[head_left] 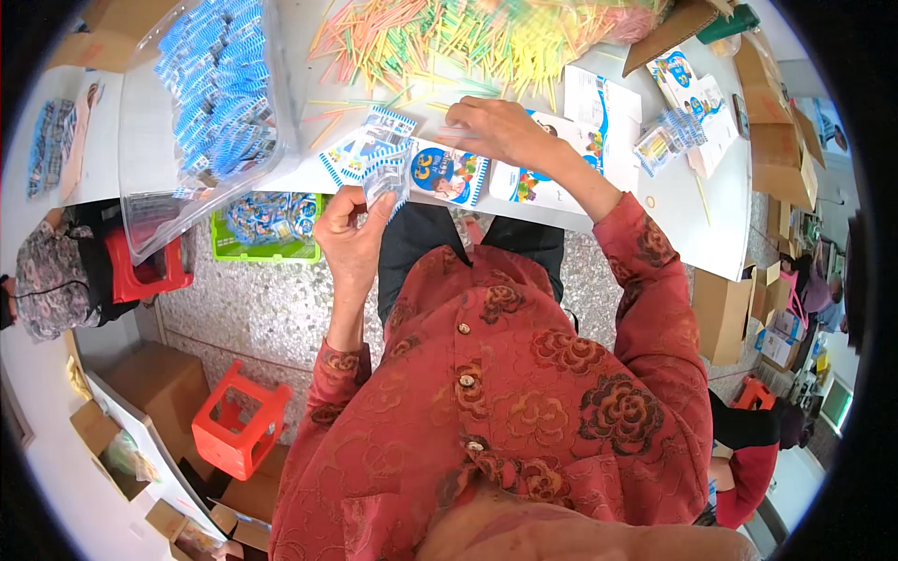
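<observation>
My left hand (354, 229) pinches a small blue-and-white sachet (385, 178) between thumb and fingers at the table's near edge. More flat sachets (351, 157) lie just beyond it. My right hand (491, 129) is over the table with its fingers bent together; pale pinkish thin sticks seem to show at the fingertips, partly hidden. Below that hand lies a blue-and-white printed packet (447, 173). A printed white carton (538, 184) lies flat under my right wrist. Beyond both hands spreads a big heap of thin coloured sticks (402, 47), pink, green and yellow.
A clear plastic bin (285, 117) full of blue sachets (215, 84) stands at the left. Under the table edge is a green basket (267, 252) of packets. Filled sachets (669, 140) and cartons lie at right. Red stools (241, 421), cardboard boxes (720, 313) and other people surround me.
</observation>
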`<state>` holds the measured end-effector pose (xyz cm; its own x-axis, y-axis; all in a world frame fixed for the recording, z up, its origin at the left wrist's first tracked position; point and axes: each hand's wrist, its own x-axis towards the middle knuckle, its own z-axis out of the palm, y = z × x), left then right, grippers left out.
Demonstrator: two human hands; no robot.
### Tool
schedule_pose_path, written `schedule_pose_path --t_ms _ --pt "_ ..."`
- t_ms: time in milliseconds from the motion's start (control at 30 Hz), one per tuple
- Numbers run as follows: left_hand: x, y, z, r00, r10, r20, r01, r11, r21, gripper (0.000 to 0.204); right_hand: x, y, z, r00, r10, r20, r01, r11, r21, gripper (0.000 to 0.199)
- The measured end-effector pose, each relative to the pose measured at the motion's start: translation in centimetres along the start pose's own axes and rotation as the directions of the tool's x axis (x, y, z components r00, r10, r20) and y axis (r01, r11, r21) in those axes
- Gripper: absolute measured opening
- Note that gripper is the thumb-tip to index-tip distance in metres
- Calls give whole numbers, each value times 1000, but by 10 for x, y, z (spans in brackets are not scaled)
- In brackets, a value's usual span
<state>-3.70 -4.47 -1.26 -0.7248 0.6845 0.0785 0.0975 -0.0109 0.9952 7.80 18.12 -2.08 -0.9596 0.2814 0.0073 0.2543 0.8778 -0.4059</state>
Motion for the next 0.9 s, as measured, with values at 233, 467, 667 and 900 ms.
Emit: schedule_pose_path --t_ms 233,467,667,900 --pt "2 -6 4 1000 16 -6 -16 1000 6 12 5 11 -4 992 -124 31 123 992 10 31" --pt "3 0 6 999 -35 29 33 997 68 13 9 3 5 997 -79 -7 79 995 -55 18" --pt "-2 -9 12 996 -31 87 27 999 45 11 30 17 18 978 -50 -201 19 988 -153 10" --pt "-5 -32 36 968 -129 213 112 989 94 11 48 44 12 947 -65 -314 21 990 -140 9"
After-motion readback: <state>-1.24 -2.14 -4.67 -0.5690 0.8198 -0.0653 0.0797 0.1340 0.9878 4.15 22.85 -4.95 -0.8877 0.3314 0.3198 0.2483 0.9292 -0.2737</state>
